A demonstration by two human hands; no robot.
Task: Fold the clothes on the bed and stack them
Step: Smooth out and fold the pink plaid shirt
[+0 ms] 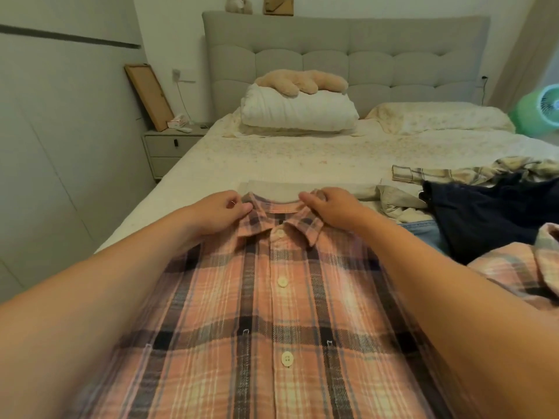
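A pink plaid button shirt (281,313) lies front-up and buttoned on the bed (272,155), collar pointing away from me. My left hand (220,211) pinches the collar's left side, and my right hand (328,208) pinches its right side. Under the collar's far edge lies a flat folded grey garment (275,190). To the right sits a heap of unfolded clothes: a dark navy garment (490,216), a beige one (399,204), blue denim (423,231), a pale checked shirt (472,170) and a sleeve (520,267) of the pink plaid.
A folded white duvet (299,113) with a tan plush toy (302,81) sits at the grey headboard (348,46), next to a floral pillow (438,116). A nightstand (169,149) stands left of the bed; a green fan (541,108) is at far right.
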